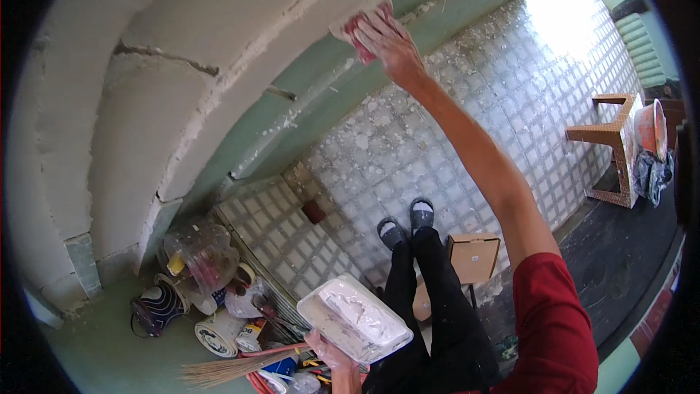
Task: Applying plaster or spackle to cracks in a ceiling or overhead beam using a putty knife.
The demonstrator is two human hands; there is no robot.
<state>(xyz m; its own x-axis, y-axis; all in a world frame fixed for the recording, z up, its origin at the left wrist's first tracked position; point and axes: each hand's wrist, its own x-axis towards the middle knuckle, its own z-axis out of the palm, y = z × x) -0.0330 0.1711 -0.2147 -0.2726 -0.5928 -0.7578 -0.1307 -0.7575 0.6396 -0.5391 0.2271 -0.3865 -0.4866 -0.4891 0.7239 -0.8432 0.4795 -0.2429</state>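
My right hand [384,42] is stretched out to the wall, fingers pressed over a red putty scraper [359,26] smeared with white. The scraper's pale edge lies against the wall at the lower border of a whitish coated band [292,33], beside green paint. My left hand [332,354], low in the view, grips the near left edge of a white plastic tray [321,306]. Wet white putty [361,315] fills part of the tray, and some is smeared over its floor. White residue coats the fingers of both hands.
Left of the tray lie a straw broom [233,369], tubs [216,335], a clear plastic container [198,248] and other clutter. A cardboard box [474,257] stands beside my legs. A stool [616,135] and an orange-and-white bucket [649,130] are at right. White splatter marks the tiled floor [364,146].
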